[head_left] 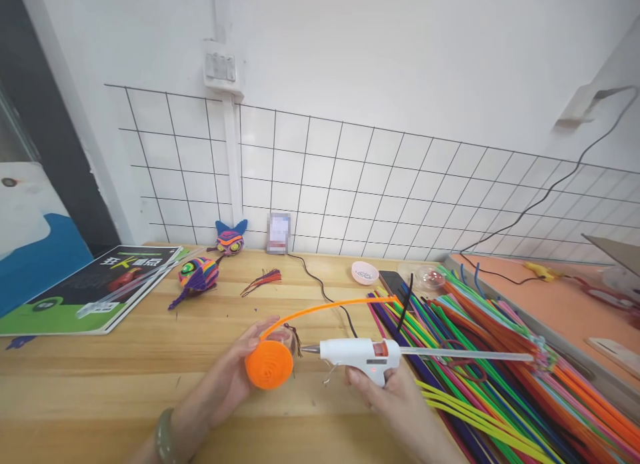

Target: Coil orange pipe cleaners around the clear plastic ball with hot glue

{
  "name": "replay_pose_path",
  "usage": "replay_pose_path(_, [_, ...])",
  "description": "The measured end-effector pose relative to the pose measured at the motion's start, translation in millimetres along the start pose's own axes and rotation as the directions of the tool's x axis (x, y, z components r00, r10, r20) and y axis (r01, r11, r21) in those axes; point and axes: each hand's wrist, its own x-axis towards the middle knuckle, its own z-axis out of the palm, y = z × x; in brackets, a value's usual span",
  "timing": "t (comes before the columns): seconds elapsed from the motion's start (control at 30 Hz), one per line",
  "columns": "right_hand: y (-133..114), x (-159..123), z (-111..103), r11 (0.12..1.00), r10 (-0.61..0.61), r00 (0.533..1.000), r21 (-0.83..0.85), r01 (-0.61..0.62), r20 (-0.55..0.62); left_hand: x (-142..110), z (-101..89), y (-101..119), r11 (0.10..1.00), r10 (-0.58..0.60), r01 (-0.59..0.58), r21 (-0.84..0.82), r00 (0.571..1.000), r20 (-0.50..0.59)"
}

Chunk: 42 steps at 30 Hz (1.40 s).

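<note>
A: Which step do you seem to be on?

B: You look to be gluing. Your left hand is closed around the orange coil, a flat spiral held up above the bench, in front of your body. A loose orange strip rises from it and arcs away to the right.

A: And your other side?

B: Your right hand is wrapped round the grip of the glue gun, with a long clear glue stick jutting from the back. The nozzle points at the coil from just beside it; you cannot tell from here whether they touch.

A: What does your next move call for?

B: As I judge it, a steady left hand, a little glue along the coil's edge, then the strip pressed down along it. Keep your fingertips off that hot metal.

A: Can you read anything nearby?

B: Hardly. The magazine at your left carries large white and yellow characters, too skewed for you to trust a reading. The dark label on the gun is too small to make out, though a red light glows beneath it. The little screen by the wall is pixelated, so you get no words there.
</note>
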Motion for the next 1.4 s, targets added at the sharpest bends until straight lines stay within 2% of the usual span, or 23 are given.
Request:
replay_pose_path(0.13, [-3, -5, -1, 0.998, -0.068, 0.989, -0.007, 0.069, 0.129, -3, 2.8, 1, 1.000, -0.028, 0.027, 0.012, 0.999, 0.044])
replay_pose_path(0.23, [-3, -8, -2, 0.993, -0.102, 0.979, -0.046, 0.111, 0.178, -3, 4.1, 1, 0.999, -0.025, 0.021, 0.042, 0.995, 0.094])
replay_pose_path(0.37, [-2, -12, -1, 0.976, -0.132, 0.976, -0.148, 0.158, 0.173, -2, 0.6, -1, 0.996, -0.040, 0.032, 0.081, 0.994, 0.099])
replay_pose_path(0.63, [-6, -15, -1, 0.962, -0.121, 0.970, -0.218, 0.167, 0.209, -3, 0.8, 0, 0.985, -0.064, 0.049, 0.166, 0.994, 0.087])
replay_pose_path(1.17, [-3, -14, -2, 0.955, -0.120, 0.959, -0.235, 0.183, 0.258, -3, 2.9, -1, 0.987, -0.084, 0.068, 0.145, 0.990, 0.112])
replay_pose_path(1.4, [-2, -15, 0, 0.944, -0.144, 0.963, -0.260, 0.203, 0.227, -6, 3.9, -1, 0.986, -0.086, 0.071, 0.151, 0.991, 0.098])
